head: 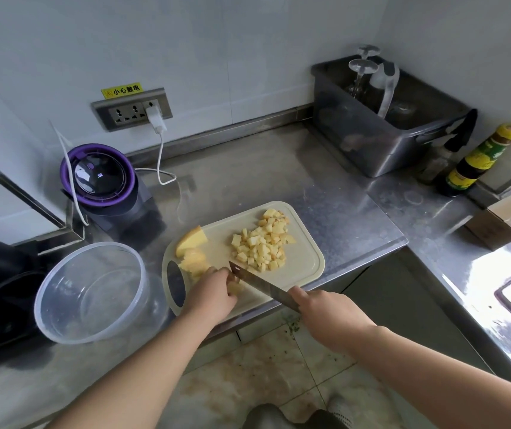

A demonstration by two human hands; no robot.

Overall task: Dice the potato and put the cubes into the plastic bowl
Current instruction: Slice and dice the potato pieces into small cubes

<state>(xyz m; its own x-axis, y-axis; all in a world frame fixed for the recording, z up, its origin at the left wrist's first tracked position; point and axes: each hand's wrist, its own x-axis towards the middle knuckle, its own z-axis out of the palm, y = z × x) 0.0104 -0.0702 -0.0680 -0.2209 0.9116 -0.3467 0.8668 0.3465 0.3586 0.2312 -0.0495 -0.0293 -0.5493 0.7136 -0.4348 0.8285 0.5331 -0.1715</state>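
right hand [325, 308] gripping knife [262, 284], potato [235, 287]

Yellow potato cubes [262, 241] heaped on the board, clear plastic bowl [91, 292] empty alongside

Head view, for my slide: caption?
Left hand steadies pale potato piece; right hand dices it with steel knife on cream cutting board.

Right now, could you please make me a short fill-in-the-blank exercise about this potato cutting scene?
1. The right hand grips a ___.
2. The left hand holds a potato piece down on the cutting ___.
3. The potato cubes lie in a pile, and the plastic bowl is ___.
4. As the person sees it, the bowl stands to the ___ of the pile.

Missing words: knife, board, empty, left.
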